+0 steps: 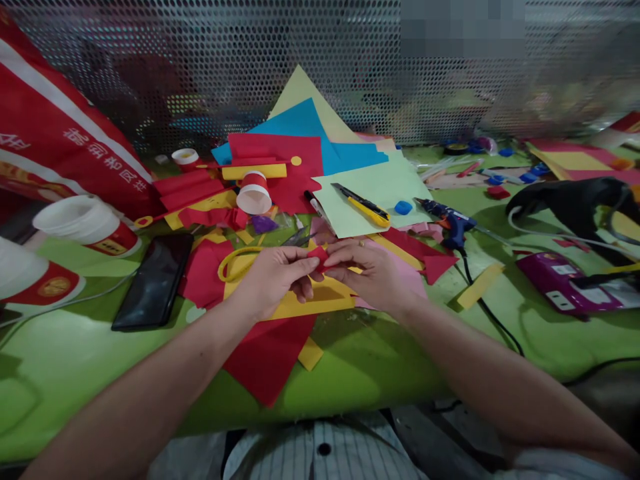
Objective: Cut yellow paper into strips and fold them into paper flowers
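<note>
Bare forearms (165,380) stretch over the glossy green worktop (380,367), and look, the left hand (273,277) pinches a small red paper piece (318,256), the right hand (367,270) nips its right edge, right above that flat yellow paper sheet (320,305), dark-blue glue gun (454,225) beyond!

Matt red paper piece (318,254), glossy phone (154,283), smooth tabletop (370,373), perforated metal screen (220,60)

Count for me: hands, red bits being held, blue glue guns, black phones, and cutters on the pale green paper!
Left hand and right hand: 2
Held red piece: 1
Blue glue gun: 1
Black phone: 1
Yellow cutter: 1
Total: 6
</note>
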Tool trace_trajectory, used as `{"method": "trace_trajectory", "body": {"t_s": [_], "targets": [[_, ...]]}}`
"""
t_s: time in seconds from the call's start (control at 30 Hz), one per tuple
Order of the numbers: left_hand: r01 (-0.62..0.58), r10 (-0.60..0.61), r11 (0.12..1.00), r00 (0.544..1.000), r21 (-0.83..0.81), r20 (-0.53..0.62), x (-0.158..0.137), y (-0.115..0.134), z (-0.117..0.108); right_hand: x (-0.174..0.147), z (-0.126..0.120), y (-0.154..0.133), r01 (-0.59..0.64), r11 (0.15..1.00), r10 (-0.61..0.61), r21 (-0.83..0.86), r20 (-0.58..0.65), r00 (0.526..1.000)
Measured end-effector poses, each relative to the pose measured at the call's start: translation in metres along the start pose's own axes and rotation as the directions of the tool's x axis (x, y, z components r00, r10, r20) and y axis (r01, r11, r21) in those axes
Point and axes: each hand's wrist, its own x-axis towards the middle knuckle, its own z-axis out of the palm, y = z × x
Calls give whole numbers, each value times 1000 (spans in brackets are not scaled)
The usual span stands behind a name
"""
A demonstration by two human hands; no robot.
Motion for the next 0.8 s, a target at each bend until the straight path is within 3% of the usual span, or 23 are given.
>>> {"method": "trace_trajectory", "body": {"t_s": [0.13,0.27,0.47,0.8], "targets": [[13,-12,989,1000,146,-9,-3,3,2,0,4,2,-108,990,115,94,-69,991],[-7,-2,950,1000,312,28,-4,5,3,0,5,0,-226,965,236,130,-64,970],[-32,7,935,998,352,70,-5,6,3,-1,5,-3,-308,943,315,126,-43,948],[-114,76,895,992,430,104,-4,4,0,2,7,-8,-376,862,410,341,-31,912]]}}
